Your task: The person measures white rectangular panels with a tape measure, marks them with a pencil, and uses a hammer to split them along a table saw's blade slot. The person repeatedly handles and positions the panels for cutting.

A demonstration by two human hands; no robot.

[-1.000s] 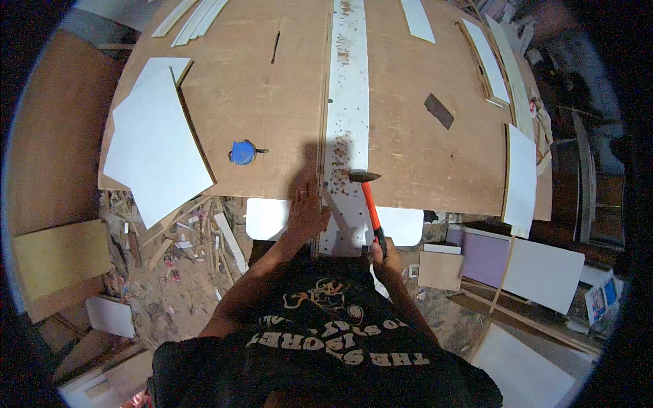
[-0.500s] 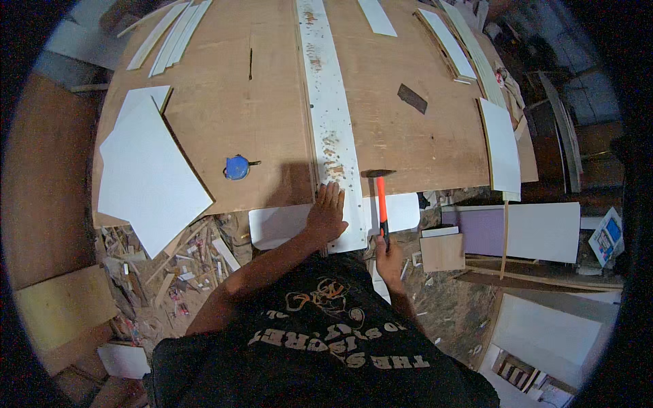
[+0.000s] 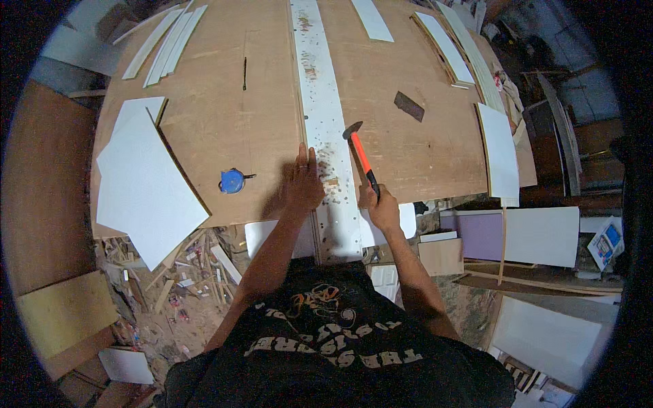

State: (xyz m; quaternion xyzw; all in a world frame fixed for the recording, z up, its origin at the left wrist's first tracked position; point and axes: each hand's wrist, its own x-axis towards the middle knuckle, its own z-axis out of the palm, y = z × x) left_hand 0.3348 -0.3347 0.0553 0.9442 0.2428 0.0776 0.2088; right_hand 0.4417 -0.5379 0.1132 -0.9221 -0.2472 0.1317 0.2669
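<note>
My right hand (image 3: 383, 208) is closed around the black grip of a hammer (image 3: 362, 156) with an orange handle. Its dark head is up and to the left, near the right edge of a long white board (image 3: 324, 98). That board runs lengthwise over the brown tabletop, with chipped marks and dark spots along it. My left hand (image 3: 304, 183) lies with fingers stretched forward on the board's left edge. No other thing shows in that hand. Under the board's near end, a white panel (image 3: 400, 221) sticks out on both sides.
A blue tape measure (image 3: 232, 181) lies left of my left hand. White panels (image 3: 146, 173) overlap at the table's left edge, and white strips (image 3: 175, 47) lie at the far left. A dark flat piece (image 3: 409, 107) rests on the right. Wood scraps (image 3: 187, 272) litter the floor.
My left hand has moved forward and left along the board. My right hand has moved forward, carrying the hammer, whose head now tilts left near the board's edge.
</note>
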